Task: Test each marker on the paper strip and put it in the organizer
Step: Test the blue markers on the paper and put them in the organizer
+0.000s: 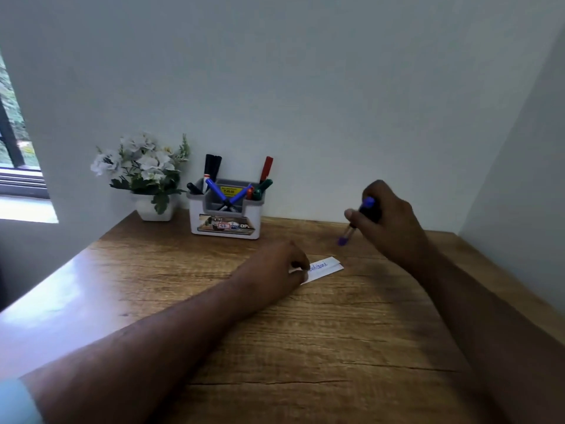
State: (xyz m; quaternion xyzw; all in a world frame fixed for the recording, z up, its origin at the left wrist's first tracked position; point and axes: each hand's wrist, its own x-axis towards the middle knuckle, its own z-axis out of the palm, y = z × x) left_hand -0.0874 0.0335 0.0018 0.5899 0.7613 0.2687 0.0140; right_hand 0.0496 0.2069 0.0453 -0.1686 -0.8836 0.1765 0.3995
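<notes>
In the head view, the left hand (276,266) rests on the wooden table (336,347) with its fingertips pressing down the near end of the paper strip (324,267), most likely to keep the light strip from sliding under a pen tip. Blue scribbles show on the strip just beyond those fingertips. The right hand (388,218) hovers above and beyond the strip's far end, well clear of it, its fingers curled round a marker (357,221). The marker slants down and left out of the fist, its purple-blue tip below the thumb and pointing toward the strip without touching it. Whether a cap is on, blur hides. The organizer (225,211) stands against the wall, well apart from both hands to the left of the right hand, already holding several markers.
</notes>
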